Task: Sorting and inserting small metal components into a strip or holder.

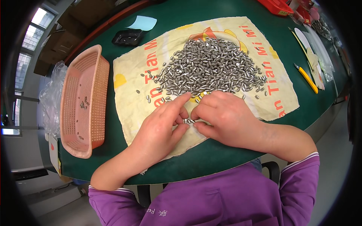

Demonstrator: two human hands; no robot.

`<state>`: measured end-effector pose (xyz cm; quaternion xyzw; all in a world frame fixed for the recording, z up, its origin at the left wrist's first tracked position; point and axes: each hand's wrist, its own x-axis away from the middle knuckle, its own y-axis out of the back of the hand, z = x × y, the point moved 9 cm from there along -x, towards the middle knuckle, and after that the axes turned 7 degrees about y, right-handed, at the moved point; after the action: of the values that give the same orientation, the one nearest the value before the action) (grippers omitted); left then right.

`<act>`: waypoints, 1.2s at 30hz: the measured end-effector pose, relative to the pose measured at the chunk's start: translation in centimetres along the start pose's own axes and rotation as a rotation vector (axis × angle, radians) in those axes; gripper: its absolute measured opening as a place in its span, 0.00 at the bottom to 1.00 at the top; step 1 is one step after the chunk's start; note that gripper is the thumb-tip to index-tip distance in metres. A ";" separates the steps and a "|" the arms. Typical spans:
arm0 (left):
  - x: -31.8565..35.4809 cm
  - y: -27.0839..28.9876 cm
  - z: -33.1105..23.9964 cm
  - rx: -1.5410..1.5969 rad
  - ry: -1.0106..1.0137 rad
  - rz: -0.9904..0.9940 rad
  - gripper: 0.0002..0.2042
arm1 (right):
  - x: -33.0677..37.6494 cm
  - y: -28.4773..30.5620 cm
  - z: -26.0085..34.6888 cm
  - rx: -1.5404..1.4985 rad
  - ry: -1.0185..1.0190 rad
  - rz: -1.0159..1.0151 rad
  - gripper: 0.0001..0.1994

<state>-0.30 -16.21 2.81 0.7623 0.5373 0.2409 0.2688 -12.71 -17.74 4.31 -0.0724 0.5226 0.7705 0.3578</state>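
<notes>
A wide heap of small silvery metal pieces (211,66), rounded and capsule-like, lies on a yellowish printed cloth (130,100). At the heap's near edge my two hands meet, fingertips close together. My left hand (160,122) has thumb and fingers curled round a few of the metal pieces (188,121). My right hand (224,116) pinches at the same pieces from the other side, thumb below and fingers above. Just beyond my fingers, a few loose pieces rest on the cloth. How many pieces each hand grips is hidden.
On the left stands a long pink plastic basket (98,124) with several metal pieces inside, beside a clear plastic bag (52,100). A black tray (127,37) and light blue paper (144,23) lie behind. Yellow-handled snips (308,80) and a red bin (277,6) are at the right.
</notes>
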 end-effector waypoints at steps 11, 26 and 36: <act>0.2 0.1 0.1 0.002 -0.012 -0.021 0.35 | 0.0 -0.1 -0.3 0.025 -0.047 -0.019 0.09; 0.6 1.2 -0.9 -0.061 0.015 -0.030 0.25 | 0.3 0.3 -0.5 -0.009 -0.077 0.024 0.08; 0.8 2.1 -1.2 -0.260 -0.008 -0.047 0.09 | 0.3 0.0 -0.1 -0.040 -0.033 0.022 0.05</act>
<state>0.60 -15.84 5.20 0.7093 0.5180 0.2990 0.3731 -12.95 -17.74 4.12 -0.0611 0.5020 0.7857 0.3563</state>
